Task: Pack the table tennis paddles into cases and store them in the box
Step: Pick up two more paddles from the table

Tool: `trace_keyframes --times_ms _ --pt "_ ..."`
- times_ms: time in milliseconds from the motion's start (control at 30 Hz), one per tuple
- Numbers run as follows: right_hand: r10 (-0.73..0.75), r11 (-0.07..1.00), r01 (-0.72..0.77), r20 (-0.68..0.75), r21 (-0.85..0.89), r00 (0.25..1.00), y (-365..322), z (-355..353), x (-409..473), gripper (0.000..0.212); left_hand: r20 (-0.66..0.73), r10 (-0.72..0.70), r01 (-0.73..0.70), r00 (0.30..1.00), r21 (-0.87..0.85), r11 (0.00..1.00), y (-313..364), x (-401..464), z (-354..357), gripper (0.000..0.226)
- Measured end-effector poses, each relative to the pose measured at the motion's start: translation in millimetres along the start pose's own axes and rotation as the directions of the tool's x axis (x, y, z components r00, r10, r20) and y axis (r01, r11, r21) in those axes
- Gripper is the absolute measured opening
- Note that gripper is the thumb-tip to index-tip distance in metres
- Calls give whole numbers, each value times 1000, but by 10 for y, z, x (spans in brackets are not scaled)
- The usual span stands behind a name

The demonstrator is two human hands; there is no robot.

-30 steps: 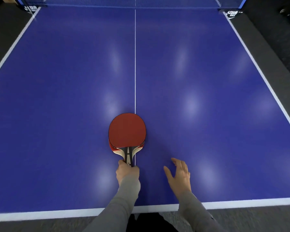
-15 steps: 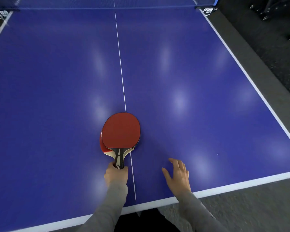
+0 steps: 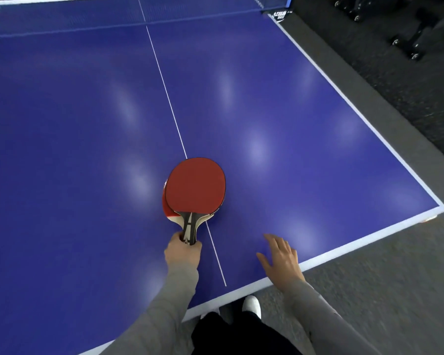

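Two table tennis paddles (image 3: 195, 187), stacked one on the other with red rubber faces upward, over the blue table (image 3: 280, 103) close to its near edge. The upper blade covers most of the lower one, of which only a red sliver shows along the left side. The blades lie across the white centre line (image 3: 164, 88), which runs from the net down to the near edge. Whether the paddles rest on the surface or hang just above it cannot be told.

The left hand (image 3: 182, 254) grips both handles (image 3: 189, 226) together, fingers curled round them, the blades pointing away from the person. The right hand (image 3: 280, 257) hangs open to the right of the centre line, fingers spread and relaxed, holding nothing, above the near white border of the table; contact with the surface cannot be told. Both arms wear grey sleeves (image 3: 164, 311).

The net (image 3: 113, 14) spans the far edge, its post and clamp (image 3: 280, 15) at the far right corner. The near right corner of the table lies at the right of the view. Grey carpet (image 3: 382, 265) surrounds the table; a white shoe (image 3: 251, 304) shows below the near edge, and black wheeled frames (image 3: 408, 34) stand beyond the far right corner.
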State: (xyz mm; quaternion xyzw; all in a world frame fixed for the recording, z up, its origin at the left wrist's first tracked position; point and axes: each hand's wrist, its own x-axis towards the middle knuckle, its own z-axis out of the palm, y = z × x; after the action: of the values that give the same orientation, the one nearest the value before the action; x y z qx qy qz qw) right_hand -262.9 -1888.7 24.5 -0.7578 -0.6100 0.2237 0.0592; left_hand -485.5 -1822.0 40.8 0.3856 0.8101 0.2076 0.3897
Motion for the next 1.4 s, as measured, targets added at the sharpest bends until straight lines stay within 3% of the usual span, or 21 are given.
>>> trace_keyframes --times_ms 400,900,1200,1400 --pt "21 961 -2 65 -278 998 1001 -405 -272 57 52 117 -120 992 71 990 433 -611 564 18" --pt "139 965 -136 2 -223 990 3588 -1504 -1143 62 182 135 -115 974 -117 986 1329 -2632 2770 11" --pt "336 930 -333 -7 -156 942 4776 -1777 -1479 64 281 241 -232 929 -67 971 1872 -3335 3807 11" --pt "359 926 -353 19 -133 933 5483 -1977 -1154 63 331 270 -276 904 -29 961 2342 -3466 4605 11"
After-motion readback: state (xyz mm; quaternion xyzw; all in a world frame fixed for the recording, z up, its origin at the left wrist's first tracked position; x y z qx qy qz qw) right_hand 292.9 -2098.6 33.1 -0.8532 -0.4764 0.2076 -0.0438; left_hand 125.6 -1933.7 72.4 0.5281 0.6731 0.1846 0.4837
